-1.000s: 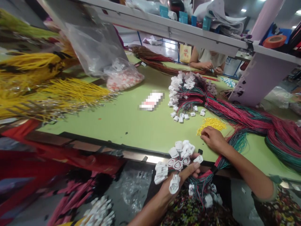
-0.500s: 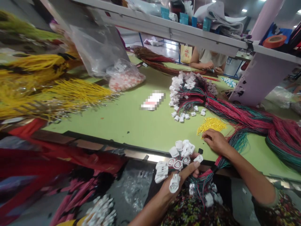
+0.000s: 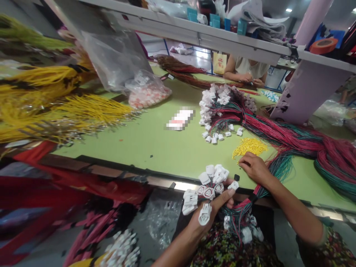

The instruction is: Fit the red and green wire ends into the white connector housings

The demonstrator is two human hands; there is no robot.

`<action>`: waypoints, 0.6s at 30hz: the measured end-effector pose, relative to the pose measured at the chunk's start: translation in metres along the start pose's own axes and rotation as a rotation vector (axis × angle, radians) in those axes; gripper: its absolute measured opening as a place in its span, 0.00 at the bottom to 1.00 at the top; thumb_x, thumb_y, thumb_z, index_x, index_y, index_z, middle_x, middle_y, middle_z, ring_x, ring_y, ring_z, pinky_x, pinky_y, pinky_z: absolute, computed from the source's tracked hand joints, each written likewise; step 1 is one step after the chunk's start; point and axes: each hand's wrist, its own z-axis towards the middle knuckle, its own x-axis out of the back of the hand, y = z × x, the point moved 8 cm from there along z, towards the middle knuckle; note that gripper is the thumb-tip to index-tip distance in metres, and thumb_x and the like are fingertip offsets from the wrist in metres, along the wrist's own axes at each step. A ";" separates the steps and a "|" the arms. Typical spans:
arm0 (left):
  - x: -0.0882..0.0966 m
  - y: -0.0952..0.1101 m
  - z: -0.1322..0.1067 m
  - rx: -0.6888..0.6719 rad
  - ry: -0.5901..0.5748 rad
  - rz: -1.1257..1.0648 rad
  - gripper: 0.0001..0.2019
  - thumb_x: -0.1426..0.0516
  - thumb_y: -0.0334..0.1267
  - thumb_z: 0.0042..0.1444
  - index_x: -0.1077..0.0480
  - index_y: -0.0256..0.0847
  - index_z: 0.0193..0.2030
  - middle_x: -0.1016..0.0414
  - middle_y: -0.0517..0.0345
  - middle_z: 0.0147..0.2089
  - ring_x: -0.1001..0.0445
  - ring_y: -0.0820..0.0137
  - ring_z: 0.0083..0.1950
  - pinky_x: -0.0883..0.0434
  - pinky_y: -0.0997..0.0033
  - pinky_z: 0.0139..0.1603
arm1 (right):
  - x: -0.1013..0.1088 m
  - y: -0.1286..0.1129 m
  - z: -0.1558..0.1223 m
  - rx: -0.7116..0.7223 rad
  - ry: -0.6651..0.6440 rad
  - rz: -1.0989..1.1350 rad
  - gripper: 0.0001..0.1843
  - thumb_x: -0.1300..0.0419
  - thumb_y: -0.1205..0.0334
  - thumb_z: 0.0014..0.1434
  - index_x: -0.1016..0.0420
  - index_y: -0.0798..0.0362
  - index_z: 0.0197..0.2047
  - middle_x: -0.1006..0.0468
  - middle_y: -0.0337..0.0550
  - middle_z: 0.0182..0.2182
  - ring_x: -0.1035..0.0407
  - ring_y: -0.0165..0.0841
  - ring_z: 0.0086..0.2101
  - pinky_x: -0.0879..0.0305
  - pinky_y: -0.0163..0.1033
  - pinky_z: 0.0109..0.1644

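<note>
My left hand (image 3: pixel 219 204) is closed around a bunch of wires that end in white plastic connectors (image 3: pixel 208 193). One connector (image 3: pixel 234 185) stands at the tip of the thumb, and others fan out above and beside the hand. My right hand (image 3: pixel 254 167) rests at the near edge of a pile of small yellow pieces (image 3: pixel 250 147), its fingertips pinched together. Whatever lies between those fingertips is too small to make out. More connectors (image 3: pixel 247 233) from the bunch hang over my lap.
A thick bundle of red and green wires (image 3: pixel 280 131) with white connectors crosses the green table (image 3: pixel 133 139). Yellow wires (image 3: pixel 97 109) and a plastic bag of small parts (image 3: pixel 148 92) lie left. A shelf (image 3: pixel 180 29) spans above. Across the table a person (image 3: pixel 247 70) works.
The view has shifted very slightly. Both hands keep nearly the same places, the left on the wire bunch and the right at the yellow pile.
</note>
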 end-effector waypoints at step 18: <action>-0.002 0.001 0.007 -0.040 0.013 -0.013 0.15 0.31 0.49 0.51 0.20 0.43 0.41 0.27 0.64 0.21 0.32 0.73 0.22 0.32 0.70 0.29 | -0.005 0.007 -0.017 -0.341 -0.113 0.815 0.18 0.26 0.49 0.52 0.22 0.53 0.36 0.20 0.37 0.25 0.31 0.24 0.22 0.35 0.31 0.27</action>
